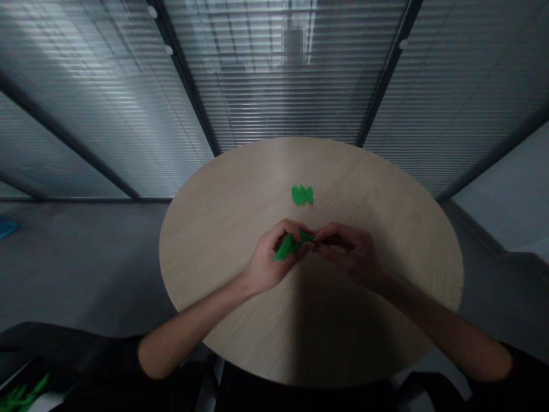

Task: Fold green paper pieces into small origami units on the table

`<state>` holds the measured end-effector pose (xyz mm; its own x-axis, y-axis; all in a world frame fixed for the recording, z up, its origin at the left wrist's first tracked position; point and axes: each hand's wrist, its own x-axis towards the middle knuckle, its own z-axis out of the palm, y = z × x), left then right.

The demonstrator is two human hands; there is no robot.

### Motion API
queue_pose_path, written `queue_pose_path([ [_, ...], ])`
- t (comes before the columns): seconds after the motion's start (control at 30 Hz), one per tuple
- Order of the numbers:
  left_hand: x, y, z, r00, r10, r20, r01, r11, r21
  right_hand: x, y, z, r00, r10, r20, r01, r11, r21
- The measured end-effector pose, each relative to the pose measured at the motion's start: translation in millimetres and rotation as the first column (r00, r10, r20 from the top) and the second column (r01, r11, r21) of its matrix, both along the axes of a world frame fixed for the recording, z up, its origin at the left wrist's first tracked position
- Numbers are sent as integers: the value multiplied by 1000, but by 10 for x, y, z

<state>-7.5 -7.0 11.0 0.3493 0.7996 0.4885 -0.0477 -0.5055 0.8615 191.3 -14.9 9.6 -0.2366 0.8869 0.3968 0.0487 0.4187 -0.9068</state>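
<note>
Above the table, my left hand point(271, 260) is closed around a green leaf-shaped piece point(286, 246), with thumb and fingers at its right part. Close against it, my right hand point(352, 252) pinches at the right end of the same green piece. The fingertips of both hands nearly meet there and cover that end, so its exact shape is hidden. Just beyond the hands, a flat green cluster of leaves point(302, 195) with jagged edges lies on the round wooden table point(223, 200).
Glass partitions with horizontal blinds point(295, 97) stand behind the table. At the lower left are green plant-like leaves point(26, 395) beside something white. A blue object point(7, 229) rests on the grey floor at the far left.
</note>
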Motion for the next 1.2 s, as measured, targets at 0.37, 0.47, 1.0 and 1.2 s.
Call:
queue_pose_path([
  [0.37, 7, -5, 6, 993, 107, 50, -107, 994, 9, -4, -19, 26, 1000, 10, -18, -10, 999, -33],
  [0.47, 5, -7, 1, 992, 114, 55, -114, 993, 0, -4, -26, 24, 1000, 7, -18, -8, 999, -45],
  [1.0, -6, -1, 5, 989, 146, 35, -147, 988, 50, 29, 32, -4, 990, 132, -52, -140, 971, -195],
  [1.2, 2, 5, -13, 987, 151, 48, -153, 987, 57, 19, 38, 6, 989, 121, -79, -136, 966, -221],
])
